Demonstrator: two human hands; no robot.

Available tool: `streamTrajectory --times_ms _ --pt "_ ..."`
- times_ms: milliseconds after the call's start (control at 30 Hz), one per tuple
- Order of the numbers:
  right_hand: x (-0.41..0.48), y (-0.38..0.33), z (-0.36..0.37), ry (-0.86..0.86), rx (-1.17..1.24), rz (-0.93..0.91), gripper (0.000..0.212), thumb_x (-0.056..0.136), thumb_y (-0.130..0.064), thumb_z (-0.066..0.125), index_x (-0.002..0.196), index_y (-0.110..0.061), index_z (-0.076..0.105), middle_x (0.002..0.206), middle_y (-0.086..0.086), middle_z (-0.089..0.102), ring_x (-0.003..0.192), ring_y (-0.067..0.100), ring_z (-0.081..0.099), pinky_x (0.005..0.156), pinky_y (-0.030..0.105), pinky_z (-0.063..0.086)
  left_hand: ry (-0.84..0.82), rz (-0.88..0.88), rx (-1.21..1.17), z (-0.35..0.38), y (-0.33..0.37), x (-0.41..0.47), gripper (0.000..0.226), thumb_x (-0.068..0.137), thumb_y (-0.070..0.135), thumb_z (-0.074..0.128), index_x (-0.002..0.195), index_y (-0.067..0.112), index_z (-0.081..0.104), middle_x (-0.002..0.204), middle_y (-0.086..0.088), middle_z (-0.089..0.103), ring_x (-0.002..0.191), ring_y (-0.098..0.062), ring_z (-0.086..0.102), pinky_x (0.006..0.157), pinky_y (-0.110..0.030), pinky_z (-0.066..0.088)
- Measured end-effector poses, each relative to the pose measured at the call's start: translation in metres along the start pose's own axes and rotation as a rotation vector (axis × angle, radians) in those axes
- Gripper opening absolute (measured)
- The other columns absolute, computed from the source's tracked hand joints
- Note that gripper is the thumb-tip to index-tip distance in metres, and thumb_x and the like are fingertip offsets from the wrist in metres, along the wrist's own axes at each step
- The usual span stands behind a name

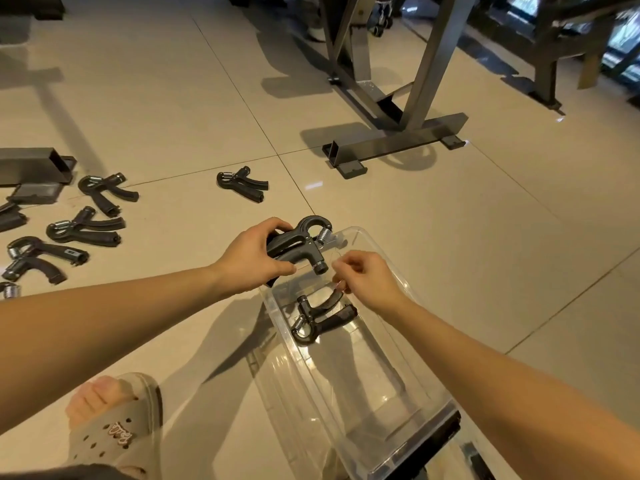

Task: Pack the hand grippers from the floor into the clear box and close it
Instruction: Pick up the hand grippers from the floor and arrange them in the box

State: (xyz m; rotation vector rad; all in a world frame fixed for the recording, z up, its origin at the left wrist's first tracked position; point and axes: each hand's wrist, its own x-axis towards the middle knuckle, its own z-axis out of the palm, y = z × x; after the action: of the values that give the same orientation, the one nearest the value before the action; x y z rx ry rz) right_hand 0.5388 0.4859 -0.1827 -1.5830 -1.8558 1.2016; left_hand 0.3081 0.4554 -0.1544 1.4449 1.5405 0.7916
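Handles of the hand gripper [304,237] hide inside the clamped left hand [256,258]; whether the right hand [370,277] holds anything is unclear.

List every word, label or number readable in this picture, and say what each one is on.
Nothing here can be read with certainty.
Slipper: curly raised lettering on top, too blurred to read.
Floor gripper: small pale label on its handle, too small to read.
Held gripper in the left hand, gripper in the box and clear box: no writing shows.
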Motion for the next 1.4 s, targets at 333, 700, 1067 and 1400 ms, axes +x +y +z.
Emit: streamTrajectory --times_ms 333,700,1067,1400 --pt "-0.007 -0.058 -0.032 0.043 0.499 0.065 0.016 0.096 -0.011 0.065 0.108 0.000 0.066 0.103 0.024 0.071 0.074 0.026 0.070 0.069 0.036 0.063 0.128 0.073 -0.089 0.026 0.037 -0.009 0.057 0.077 0.027 0.085 0.124 0.031 0.052 0.105 0.010 0.062 0.090 -0.008 0.065 0.070 -0.025 0.059" --pt "-0.004 -0.060 -0.077 -0.201 0.210 -0.034 0.017 0.098 -0.011 0.062 0.105 -0.002 0.074 0.095 0.012 0.074 0.079 0.020 0.065 0.074 0.030 0.058 -0.154 -0.010 -0.162 -0.005 0.068 0.015 0.021 0.092 0.021 0.071 0.112 0.015 0.069 0.086 -0.006 0.077 0.077 -0.020 0.073 0.065 -0.031 0.055" --pt "-0.022 -0.031 -0.053 0.076 0.352 0.222 0.039 0.101 -0.045 0.053 0.105 -0.010 0.072 0.089 0.006 0.075 0.082 0.017 0.069 0.082 0.033 0.054 -0.192 -0.132 -0.334 0.002 0.045 0.010 0.017 0.093 0.006 0.067 0.109 0.002 0.062 0.089 -0.016 0.077 0.085 -0.029 0.076 0.086 -0.043 0.060" --pt "-0.044 0.013 -0.054 -0.398 0.763 0.477 0.040 0.103 -0.036 0.049 0.129 -0.006 0.057 0.125 0.020 0.066 0.115 0.046 0.064 0.085 0.054 0.059 -0.280 -0.179 -0.353 0.004 0.031 0.005 0.028 0.092 0.012 0.069 0.115 0.001 0.058 0.096 -0.019 0.076 0.089 -0.034 0.075 0.104 -0.066 0.035"
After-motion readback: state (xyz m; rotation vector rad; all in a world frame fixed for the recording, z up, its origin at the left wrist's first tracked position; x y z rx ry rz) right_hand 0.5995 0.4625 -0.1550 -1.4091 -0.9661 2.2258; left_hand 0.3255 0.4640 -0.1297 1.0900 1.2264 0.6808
